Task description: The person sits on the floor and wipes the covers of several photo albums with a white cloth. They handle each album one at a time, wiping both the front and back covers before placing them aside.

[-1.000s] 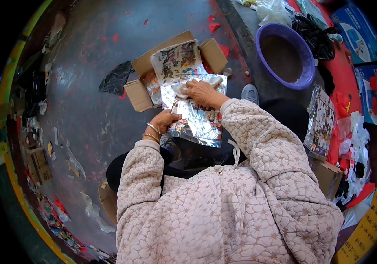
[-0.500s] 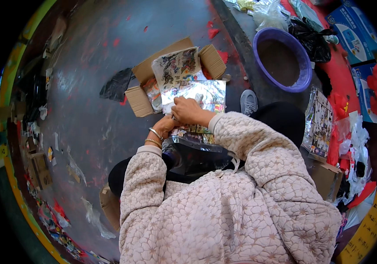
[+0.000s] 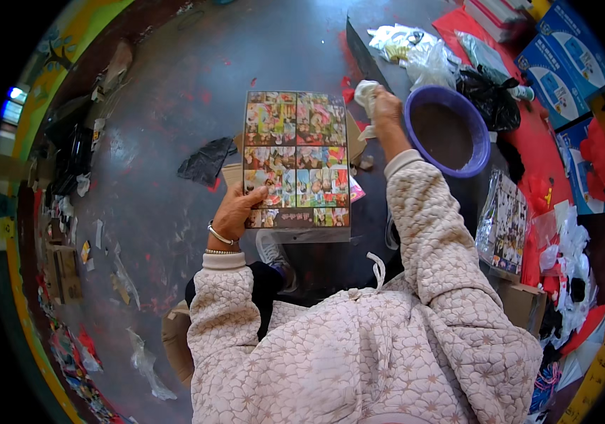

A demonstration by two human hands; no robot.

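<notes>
A: What is the person holding?

B: A flat sheet full of small bright pictures, set in rows. It has a shiny clear cover, and a clear strip sticks out at the bottom.

A: Where is it?

B: Up in the air over the grey floor, in front of the person. It is almost upright, with the pictures facing us.

A: Which hand has it?

B: The left hand. It is closed on the sheet's lower left corner, with the thumb lying across the pictures.

A: And the other hand?

B: The right hand is off to the right of the sheet, near its top corner, not touching it. It is closed around a white crumpled rag.

A: What is near that hand?

B: A purple bowl, just to its right.

A: Anything under the sheet?

B: A bit of brown box peeks out behind it.
</notes>
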